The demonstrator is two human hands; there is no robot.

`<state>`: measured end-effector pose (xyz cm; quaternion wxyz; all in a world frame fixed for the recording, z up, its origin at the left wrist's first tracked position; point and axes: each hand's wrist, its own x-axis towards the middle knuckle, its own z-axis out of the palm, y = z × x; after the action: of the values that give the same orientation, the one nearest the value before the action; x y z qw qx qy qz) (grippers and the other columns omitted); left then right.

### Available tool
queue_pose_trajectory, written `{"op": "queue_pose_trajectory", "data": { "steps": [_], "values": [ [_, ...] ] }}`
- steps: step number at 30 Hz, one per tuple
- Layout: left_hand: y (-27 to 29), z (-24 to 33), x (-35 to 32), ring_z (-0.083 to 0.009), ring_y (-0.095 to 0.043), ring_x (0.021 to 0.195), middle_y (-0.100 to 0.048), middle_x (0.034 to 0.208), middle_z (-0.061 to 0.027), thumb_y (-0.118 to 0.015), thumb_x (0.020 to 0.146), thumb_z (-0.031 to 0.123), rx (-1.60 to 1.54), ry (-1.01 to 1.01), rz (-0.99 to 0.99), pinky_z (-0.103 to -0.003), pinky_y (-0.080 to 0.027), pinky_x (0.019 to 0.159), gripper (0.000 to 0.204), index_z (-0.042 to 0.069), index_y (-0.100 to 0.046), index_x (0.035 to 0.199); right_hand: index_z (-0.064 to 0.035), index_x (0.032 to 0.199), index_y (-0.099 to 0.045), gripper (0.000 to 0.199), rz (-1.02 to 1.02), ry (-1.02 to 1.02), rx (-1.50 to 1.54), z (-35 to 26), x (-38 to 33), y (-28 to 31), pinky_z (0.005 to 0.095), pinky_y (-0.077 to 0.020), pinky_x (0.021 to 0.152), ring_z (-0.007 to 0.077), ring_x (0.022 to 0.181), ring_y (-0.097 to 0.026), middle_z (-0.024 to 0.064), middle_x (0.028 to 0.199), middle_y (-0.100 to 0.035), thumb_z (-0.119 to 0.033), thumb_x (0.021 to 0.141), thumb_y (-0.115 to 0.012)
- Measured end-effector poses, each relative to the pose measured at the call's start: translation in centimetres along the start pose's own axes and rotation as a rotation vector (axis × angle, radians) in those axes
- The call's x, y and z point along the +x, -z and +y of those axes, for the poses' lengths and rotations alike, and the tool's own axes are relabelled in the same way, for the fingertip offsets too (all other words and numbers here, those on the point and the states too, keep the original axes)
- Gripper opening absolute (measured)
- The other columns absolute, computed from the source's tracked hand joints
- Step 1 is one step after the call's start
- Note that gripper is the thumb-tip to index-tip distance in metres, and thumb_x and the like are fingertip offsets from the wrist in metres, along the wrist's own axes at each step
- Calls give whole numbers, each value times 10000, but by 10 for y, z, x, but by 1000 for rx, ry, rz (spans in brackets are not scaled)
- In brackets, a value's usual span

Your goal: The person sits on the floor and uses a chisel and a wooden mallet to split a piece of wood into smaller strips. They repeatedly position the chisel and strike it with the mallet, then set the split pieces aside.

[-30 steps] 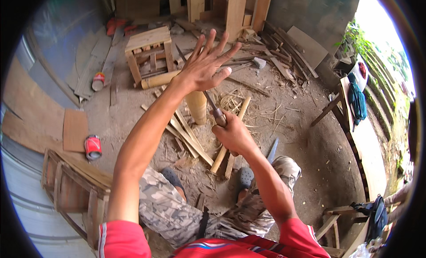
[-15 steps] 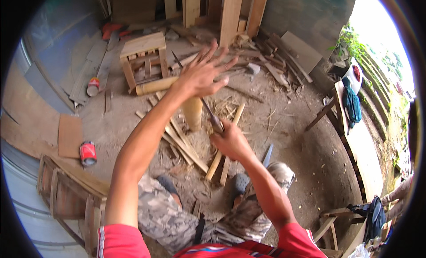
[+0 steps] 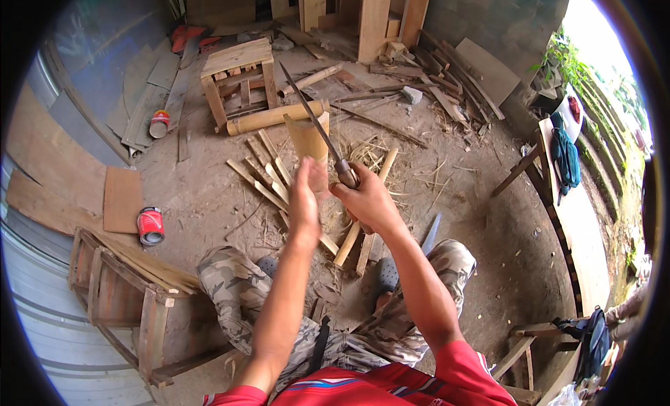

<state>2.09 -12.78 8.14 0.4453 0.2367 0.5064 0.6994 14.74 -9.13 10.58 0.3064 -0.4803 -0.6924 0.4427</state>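
A large knife with a long dark blade (image 3: 312, 116) and a wooden handle is gripped in my right hand (image 3: 370, 200). Its blade slants up and to the left, crossing in front of a bamboo piece (image 3: 304, 137) that stands upright. My left hand (image 3: 305, 204) is around the lower part of that bamboo piece, slightly blurred, hiding its bottom end. Split bamboo strips (image 3: 255, 176) lie on the ground to the left. A longer bamboo strip (image 3: 388, 163) lies behind and below my right hand, among thin shavings (image 3: 368, 151).
Beyond the strips lies a bamboo pole (image 3: 269, 118) by a small wooden stool (image 3: 241, 71). A saw blade (image 3: 433, 233) rests beside my right knee. A red can (image 3: 150, 226) and a wooden frame (image 3: 150, 322) are on the left. Scrap boards (image 3: 447, 92) pile up at the back.
My left hand has come down from above the bamboo piece, fingers spread, to its lower part. The knife stays in my right hand, its blade now more visible. The view has shifted slightly.
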Motion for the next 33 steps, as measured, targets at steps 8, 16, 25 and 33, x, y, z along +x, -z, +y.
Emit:
{"op": "queue_pose_trajectory", "data": {
  "steps": [8, 16, 25, 33],
  "values": [
    [-39, -30, -46, -159, -535, 1135, -550, 1252, -84, -363, 1052, 453, -245, 8, -207, -310, -433, 944, 539, 42, -433, 1394, 56, 1178, -569, 518, 139, 38, 305, 16, -1, -15, 396, -496, 869, 328, 955, -670, 260, 989, -678, -406, 948, -533],
    [-26, -10, -21, -107, -561, 824, -581, 1054, -64, -285, 1050, 491, -7, 11, -148, -259, -466, 666, 539, 64, -481, 1314, 42, 1131, -636, 399, 97, 192, 369, 9, 9, -3, 352, -496, 849, 263, 935, -662, 190, 1013, -683, -313, 970, -547],
    [-18, -9, -11, -97, -443, 517, -474, 746, -8, -330, 1008, 599, -92, 10, -102, -239, -400, 476, 593, 74, -511, 1216, 72, 969, -672, 539, 274, -517, -60, 303, 96, -15, 441, -526, 808, 391, 900, -686, 284, 886, -682, -445, 844, -586],
    [9, 1, -16, -98, -454, 521, -455, 735, -1, -360, 990, 630, -97, -27, -1, -234, -407, 474, 608, 66, -499, 1171, -16, 1131, -682, 614, -349, -888, -246, 502, -31, -179, 383, -518, 912, 300, 1087, -654, 168, 1147, -686, -500, 756, -726]
  ]
}}
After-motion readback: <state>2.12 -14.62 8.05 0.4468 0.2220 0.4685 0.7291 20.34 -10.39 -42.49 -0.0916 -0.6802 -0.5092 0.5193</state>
